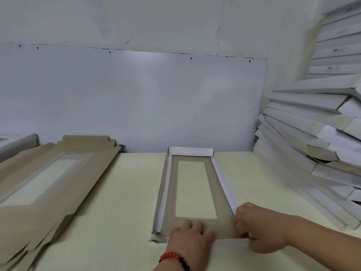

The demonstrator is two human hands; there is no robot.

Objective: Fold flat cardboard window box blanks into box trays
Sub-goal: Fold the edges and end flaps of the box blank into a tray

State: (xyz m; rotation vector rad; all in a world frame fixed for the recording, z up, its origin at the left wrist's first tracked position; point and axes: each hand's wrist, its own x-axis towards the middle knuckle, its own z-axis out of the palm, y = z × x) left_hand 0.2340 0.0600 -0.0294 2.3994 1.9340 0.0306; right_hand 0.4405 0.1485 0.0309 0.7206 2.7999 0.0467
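A half-folded window box tray (172,192) lies lengthwise on the pale table in front of me. It is brown inside, with white side walls and a clear rectangular window. Its far end wall stands folded up. My left hand (190,239) rests flat on the near end of the tray's floor, fingers spread, a ring on one finger and a red and black bead bracelet at the wrist. My right hand (259,227) grips the near right corner, fingers curled round the white near end flap and the right side wall.
A stack of flat brown blanks (48,182) lies on the table (121,212) at the left. Folded white trays (312,143) are piled high on the right, leaning against the wall. A white wall panel stands behind the table.
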